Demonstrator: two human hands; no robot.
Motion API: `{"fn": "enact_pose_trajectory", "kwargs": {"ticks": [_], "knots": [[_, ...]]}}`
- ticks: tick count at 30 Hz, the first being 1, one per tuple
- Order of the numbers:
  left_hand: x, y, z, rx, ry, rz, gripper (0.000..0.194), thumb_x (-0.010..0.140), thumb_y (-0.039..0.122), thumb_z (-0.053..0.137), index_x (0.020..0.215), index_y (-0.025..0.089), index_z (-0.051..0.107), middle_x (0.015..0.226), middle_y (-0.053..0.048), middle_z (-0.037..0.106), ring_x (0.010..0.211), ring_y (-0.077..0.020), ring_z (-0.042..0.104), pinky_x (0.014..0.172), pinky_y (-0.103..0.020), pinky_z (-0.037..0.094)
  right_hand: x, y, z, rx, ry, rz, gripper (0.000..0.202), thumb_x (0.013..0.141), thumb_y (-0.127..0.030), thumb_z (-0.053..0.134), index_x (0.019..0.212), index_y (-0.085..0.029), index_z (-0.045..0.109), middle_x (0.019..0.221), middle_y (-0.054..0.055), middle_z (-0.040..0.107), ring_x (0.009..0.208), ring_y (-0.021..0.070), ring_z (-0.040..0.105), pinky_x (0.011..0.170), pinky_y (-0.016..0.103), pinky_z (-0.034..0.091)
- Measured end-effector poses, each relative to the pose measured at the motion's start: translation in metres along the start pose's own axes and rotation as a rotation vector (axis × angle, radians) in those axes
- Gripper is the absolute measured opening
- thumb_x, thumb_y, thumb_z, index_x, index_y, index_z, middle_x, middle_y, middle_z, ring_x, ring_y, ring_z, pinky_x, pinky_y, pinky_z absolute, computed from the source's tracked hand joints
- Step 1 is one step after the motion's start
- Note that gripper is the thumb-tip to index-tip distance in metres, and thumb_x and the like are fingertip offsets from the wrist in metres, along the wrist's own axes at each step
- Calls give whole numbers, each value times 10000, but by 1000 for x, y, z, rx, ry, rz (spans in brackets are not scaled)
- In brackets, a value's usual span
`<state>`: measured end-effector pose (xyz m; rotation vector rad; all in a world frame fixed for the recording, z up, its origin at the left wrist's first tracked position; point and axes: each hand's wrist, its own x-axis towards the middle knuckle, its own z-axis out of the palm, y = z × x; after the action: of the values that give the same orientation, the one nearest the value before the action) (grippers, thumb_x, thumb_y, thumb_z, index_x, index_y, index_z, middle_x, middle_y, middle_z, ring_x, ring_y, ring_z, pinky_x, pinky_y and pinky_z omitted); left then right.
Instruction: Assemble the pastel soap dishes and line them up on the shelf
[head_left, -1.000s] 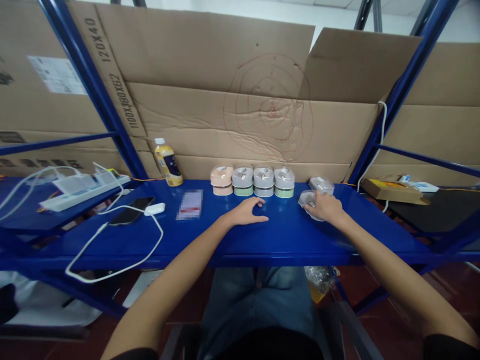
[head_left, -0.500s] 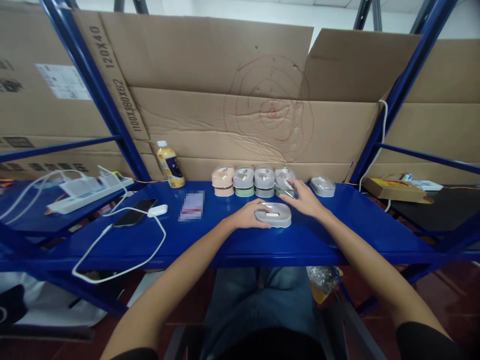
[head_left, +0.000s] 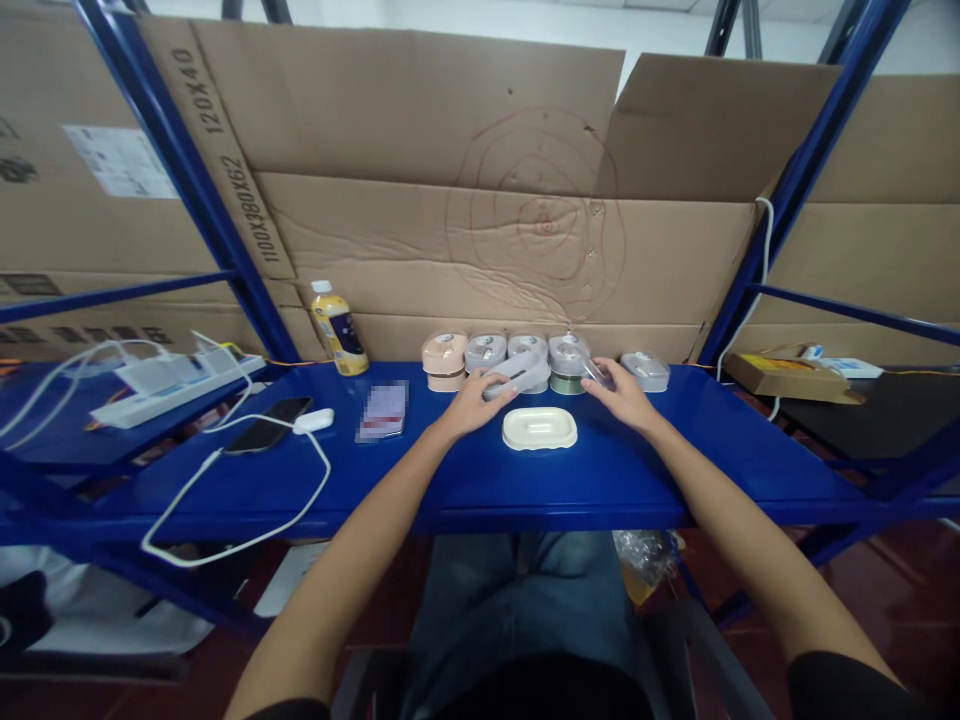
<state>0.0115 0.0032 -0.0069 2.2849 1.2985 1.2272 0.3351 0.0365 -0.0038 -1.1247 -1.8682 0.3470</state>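
Observation:
My left hand (head_left: 481,402) is closed on a grey oval lid with a slot (head_left: 519,375), held tilted above the table. Below it, a cream oval tray (head_left: 539,429) lies on the blue table, its top uncovered. My right hand (head_left: 621,396) pinches a clear plastic piece (head_left: 596,372), perhaps a thin cover, beside the row of boxes. That row has a peach box (head_left: 445,362), a grey-topped box (head_left: 486,350), another grey-topped box (head_left: 527,344) partly hidden by the lid, and a green-based box (head_left: 565,382). A separate clear-topped grey container (head_left: 645,371) sits right of my right hand.
Leftward are a yellow bottle (head_left: 339,328), a small pinkish packet (head_left: 383,411) and a black phone (head_left: 268,425) with a white cable (head_left: 328,478). A power strip (head_left: 176,392) lies farther left. Cardboard (head_left: 360,240) stands behind the blue table (head_left: 555,500), between blue posts.
My left hand has lifted the grey slotted lid off the cream tray and moved it up and left. My right hand has shifted slightly right, still with the clear piece.

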Motion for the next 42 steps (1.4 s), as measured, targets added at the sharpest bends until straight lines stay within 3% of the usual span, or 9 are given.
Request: {"fn": "enact_pose_trajectory", "kwargs": {"ticks": [4, 8, 11, 14, 22, 29, 34, 39, 42], "knots": [[-5, 6, 5, -14, -181, 120, 425, 872, 560, 708, 1130, 225, 754, 1168, -94, 605, 1166, -284, 625, 1103, -466, 471, -3, -7, -5, 67, -30, -37, 660, 822, -547, 758, 1360, -195, 608, 1300, 147, 683, 1111, 305, 684, 992, 501, 555], [-10, 12, 19, -38, -356, 167, 468, 775, 526, 821, 1137, 240, 742, 1236, -96, 611, 1196, -299, 628, 1106, -467, 467, -7, -17, -10, 193, -264, -192, 722, 783, -501, 828, 1414, -241, 596, 1460, 115, 611, 1296, 302, 615, 1066, 477, 529], [-11, 13, 27, -61, -349, 103, 794, 662, 544, 896, 1327, 221, 610, 1332, -125, 615, 1249, -345, 610, 1099, -499, 473, -10, -29, -8, 158, -454, -277, 758, 741, -502, 868, 1413, -262, 612, 1468, 95, 620, 1358, 305, 582, 1134, 504, 479], [-12, 15, 30, -102, -320, 37, 1121, 581, 528, 936, 1502, 185, 396, 1424, -180, 582, 1298, -389, 587, 1085, -526, 482, -11, -41, 1, 88, -525, -355, 755, 726, -519, 874, 1395, -262, 635, 1458, 93, 632, 1361, 307, 586, 1179, 518, 432], [-16, 13, 38, -155, -296, 65, 1360, 595, 440, 929, 1645, 208, 97, 1530, -224, 496, 1425, -406, 495, 1171, -566, 392, -1, -49, 14, 39, -585, -427, 751, 726, -508, 876, 1405, -303, 628, 1422, 75, 647, 1305, 292, 620, 1132, 508, 469], [-16, 15, 39, -148, -283, 103, 1340, 600, 427, 931, 1647, 203, 126, 1550, -219, 461, 1448, -402, 462, 1187, -556, 382, -6, -52, 19, -47, -578, -420, 792, 770, -568, 837, 1456, -254, 595, 1362, 112, 644, 1231, 293, 636, 1080, 477, 503], [-18, 17, 38, -92, -315, 124, 1223, 642, 394, 901, 1630, 200, 206, 1583, -202, 437, 1465, -408, 441, 1206, -550, 372, -31, -51, 15, -157, -529, -421, 792, 887, -616, 705, 1569, -303, 454, 1551, 124, 494, 1376, 339, 535, 1139, 525, 459], [-19, 15, 39, -77, -359, 106, 1110, 712, 504, 866, 1593, 178, 276, 1509, -198, 519, 1405, -373, 522, 1180, -528, 427, -70, -46, -17, -344, -504, -349, 724, 968, -583, 588, 1615, -354, 357, 1642, 103, 401, 1444, 386, 468, 1167, 604, 422], [-17, 11, 41, -46, -335, 83, 959, 781, 514, 811, 1546, 170, 346, 1428, -192, 587, 1330, -345, 590, 1144, -514, 470, -90, -32, -46, -491, -409, -223, 761, 935, -548, 629, 1614, -340, 356, 1643, 125, 397, 1411, 432, 497, 1135, 639, 444]]}}
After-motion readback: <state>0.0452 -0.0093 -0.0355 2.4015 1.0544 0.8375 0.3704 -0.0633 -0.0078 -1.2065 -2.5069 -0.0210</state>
